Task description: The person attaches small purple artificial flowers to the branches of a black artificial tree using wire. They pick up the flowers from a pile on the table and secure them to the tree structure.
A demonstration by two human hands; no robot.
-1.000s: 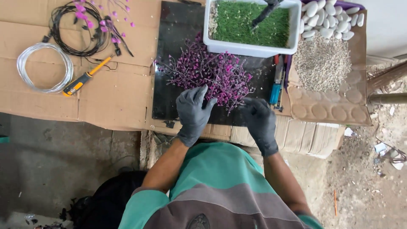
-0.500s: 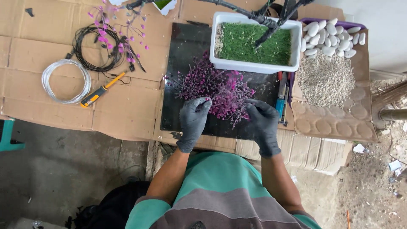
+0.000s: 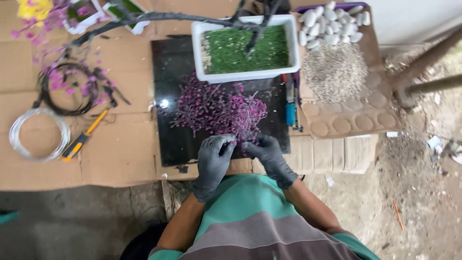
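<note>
Both gloved hands, left hand (image 3: 214, 156) and right hand (image 3: 268, 154), are pinched together on the near edge of the purple sprig pile (image 3: 219, 110), lying just above them at frame centre.

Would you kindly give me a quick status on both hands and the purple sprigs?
Left hand and right hand, gloved, pinching the near edge of the purple sprig pile. Pile lies on the dark slab. White planter behind, nothing between.
</note>
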